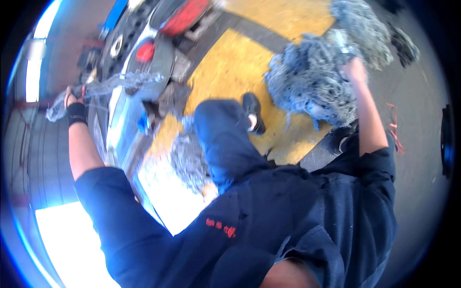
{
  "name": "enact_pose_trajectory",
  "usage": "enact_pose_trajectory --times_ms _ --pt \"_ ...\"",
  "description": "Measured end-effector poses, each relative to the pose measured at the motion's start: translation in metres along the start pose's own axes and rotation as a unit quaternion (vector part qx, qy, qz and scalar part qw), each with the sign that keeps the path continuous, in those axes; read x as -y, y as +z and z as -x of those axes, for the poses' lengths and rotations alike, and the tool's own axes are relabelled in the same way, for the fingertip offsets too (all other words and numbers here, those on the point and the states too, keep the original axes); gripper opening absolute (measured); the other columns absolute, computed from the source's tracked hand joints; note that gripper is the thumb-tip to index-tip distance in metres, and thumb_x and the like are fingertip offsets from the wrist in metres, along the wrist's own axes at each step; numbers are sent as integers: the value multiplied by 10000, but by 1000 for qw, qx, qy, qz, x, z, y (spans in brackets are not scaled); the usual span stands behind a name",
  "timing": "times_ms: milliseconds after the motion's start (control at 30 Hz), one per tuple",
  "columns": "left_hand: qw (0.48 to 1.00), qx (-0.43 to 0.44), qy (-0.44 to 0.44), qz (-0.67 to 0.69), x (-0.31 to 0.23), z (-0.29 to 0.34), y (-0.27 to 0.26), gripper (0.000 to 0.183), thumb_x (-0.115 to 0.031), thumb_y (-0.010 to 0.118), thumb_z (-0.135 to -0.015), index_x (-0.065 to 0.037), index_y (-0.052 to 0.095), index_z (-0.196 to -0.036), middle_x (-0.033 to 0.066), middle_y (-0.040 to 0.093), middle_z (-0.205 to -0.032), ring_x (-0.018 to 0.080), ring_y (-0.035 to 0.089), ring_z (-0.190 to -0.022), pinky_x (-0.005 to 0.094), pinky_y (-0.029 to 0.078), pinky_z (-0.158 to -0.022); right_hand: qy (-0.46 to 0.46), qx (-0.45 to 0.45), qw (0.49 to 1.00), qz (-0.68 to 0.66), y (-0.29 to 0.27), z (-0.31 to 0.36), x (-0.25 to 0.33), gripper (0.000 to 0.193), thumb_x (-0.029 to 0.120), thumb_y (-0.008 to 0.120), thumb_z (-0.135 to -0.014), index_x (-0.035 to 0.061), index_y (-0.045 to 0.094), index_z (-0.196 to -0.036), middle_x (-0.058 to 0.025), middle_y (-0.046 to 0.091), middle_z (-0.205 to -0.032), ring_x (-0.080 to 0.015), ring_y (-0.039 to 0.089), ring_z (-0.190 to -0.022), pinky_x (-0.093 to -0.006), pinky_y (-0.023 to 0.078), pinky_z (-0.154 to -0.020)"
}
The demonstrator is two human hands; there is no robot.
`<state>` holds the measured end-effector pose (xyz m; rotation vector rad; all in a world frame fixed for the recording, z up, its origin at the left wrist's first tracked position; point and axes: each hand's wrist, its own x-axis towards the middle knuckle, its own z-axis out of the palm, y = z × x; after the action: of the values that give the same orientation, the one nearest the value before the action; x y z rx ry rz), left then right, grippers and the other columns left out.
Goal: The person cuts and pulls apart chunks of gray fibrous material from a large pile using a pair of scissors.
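Observation:
My left hand [73, 100], with a black band at the wrist, is raised far out to the left. It is closed round a long clump of clear, stringy plastic film [122, 82] that trails off to the right. My right hand [356, 71] is closed at the right edge of a big heap of tangled grey-blue strands [307, 79], seemingly gripping some of it. Just beyond those fingers is a pale, shiny patch, too blurred to make out. A second tangled heap [362, 33] adjoins the first at the far right.
Yellow floor [216, 72] with dark bands lies before my legs. Reels with red parts [185, 18] and machinery stand at the far left. Another grey tangle [189, 161] lies beside my left leg. Thin red strands [394, 127] lie on the grey floor at right.

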<state>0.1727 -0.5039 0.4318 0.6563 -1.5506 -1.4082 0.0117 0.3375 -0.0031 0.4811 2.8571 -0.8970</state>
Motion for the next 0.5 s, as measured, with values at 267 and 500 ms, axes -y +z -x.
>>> enact_pose_trajectory --times_ms 267,500 --pt "859 -244 136 -429 -73 32 -316 331 -303 560 -781 21 622 -755 106 601 -689 225 539 -592 352 436 -586 -35 -10 995 -97 43 -43 -54 360 351 743 -650 21 647 -754 -83 634 -661 -189 616 -607 -313 461 -598" --pt "838 -217 98 -491 34 77 -336 368 -337 580 -742 27 619 -701 95 540 -618 192 498 -567 365 402 -557 18 5 958 -287 27 -44 -65 159 159 703 -771 78 571 -806 -20 634 -745 -74 583 -634 -224 391 -481"
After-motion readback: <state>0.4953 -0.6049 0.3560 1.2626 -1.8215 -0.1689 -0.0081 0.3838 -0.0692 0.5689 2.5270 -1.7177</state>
